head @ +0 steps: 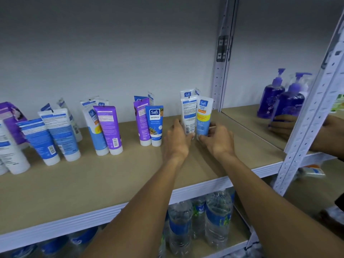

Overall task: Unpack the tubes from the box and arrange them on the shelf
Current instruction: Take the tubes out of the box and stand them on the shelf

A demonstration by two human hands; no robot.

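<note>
Water bottles [217, 216] bottom centre, under shelf [111, 174]. Left hand [176, 141] curled round white tube [188, 116], right hand [218, 141] pinching blue-yellow tube [203, 118]. Both tubes upright on caps, touching, centre-right of frame. Other tubes [109, 127] stand in clusters across frame left.

Wall: I see a plain pale grey wall [111, 53] behind the bay, darker toward the top.
Shelf board: beige, wood-tone shelf board [83, 187]; white ribbed front rail [55, 228] on its near edge.
Uprights: white perforated far upright [221, 81] at the wall; near upright [307, 127] at right.
Neighbouring bay: matching beige board [245, 118], right of the far upright.
Lower shelf: beige lower shelf [240, 231], shaded.
Light: even, diffuse.
</note>
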